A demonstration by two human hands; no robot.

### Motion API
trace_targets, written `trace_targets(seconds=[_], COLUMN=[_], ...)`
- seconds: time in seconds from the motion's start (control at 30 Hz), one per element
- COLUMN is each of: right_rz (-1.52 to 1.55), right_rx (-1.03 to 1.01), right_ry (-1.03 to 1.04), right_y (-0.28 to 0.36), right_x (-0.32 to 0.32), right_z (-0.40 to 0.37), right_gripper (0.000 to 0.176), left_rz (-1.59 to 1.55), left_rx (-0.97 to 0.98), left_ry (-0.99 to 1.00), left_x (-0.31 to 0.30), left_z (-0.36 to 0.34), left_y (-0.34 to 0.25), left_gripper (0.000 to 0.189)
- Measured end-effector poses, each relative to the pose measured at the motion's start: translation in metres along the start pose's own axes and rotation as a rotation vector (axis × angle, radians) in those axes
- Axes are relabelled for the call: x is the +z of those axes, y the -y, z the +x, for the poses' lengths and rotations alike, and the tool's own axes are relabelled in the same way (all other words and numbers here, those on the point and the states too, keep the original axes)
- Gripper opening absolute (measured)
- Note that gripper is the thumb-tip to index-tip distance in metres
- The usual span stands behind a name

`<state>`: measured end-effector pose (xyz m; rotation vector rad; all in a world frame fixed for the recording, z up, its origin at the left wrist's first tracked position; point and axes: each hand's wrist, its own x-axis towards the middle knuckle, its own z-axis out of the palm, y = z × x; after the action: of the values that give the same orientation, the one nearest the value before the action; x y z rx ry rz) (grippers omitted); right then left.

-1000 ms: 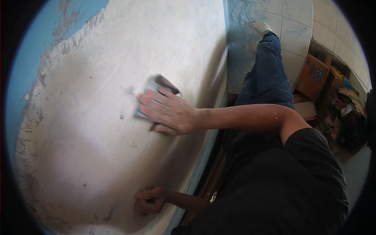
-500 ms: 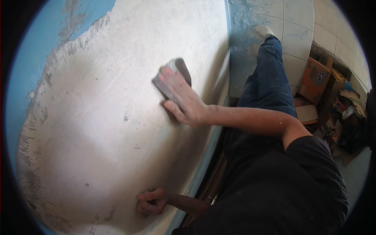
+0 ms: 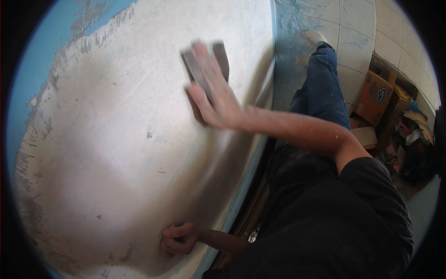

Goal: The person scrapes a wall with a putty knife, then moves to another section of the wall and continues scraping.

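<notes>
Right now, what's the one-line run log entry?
right hand: flat over gray sandpaper, against patchy wall | left hand: curled, at wall | "Gery" cardboard box: right of jeans

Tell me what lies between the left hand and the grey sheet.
Above the left hand, bare, shadowed wall, then the right hand, laid over the grey sheet, in the head view.
</notes>
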<state>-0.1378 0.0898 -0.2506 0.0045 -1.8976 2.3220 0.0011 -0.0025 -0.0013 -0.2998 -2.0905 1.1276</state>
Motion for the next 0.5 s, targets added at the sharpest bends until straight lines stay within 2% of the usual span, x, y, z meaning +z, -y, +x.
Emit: trace_targets(seconds=[0.1,0.2,0.33,0.47,0.5], right_rz=[-0.047,0.018,0.11,0.014,0.008], right_rx=[0.056,0.022,0.096,0.008,0.046], right_ry=[-0.114,-0.042,0.196,-0.017,-0.048], right_y=[0.001,0.007,0.018,-0.006,-0.002], right_x=[0.0,0.0,-0.012,0.0,0.002], right_z=[0.043,0.009,-0.042,0.003,0.014], right_gripper=[0.067,0.067,0.066,0.066,0.066], left_rz=[-0.016,-0.023,-0.012,-0.048,-0.034], left_rx=[-0.01,-0.024,-0.011,-0.014,-0.011], left_ry=[0.003,-0.002,-0.001,-0.003,0.001], left_x=[0.0,0.002,0.0,0.001,0.0], left_z=[-0.002,0.001,0.0,-0.002,-0.001], left_y=[0.001,-0.003,0.0,0.001,0.001], left_gripper=[0.035,0.035,0.034,0.033,0.033])
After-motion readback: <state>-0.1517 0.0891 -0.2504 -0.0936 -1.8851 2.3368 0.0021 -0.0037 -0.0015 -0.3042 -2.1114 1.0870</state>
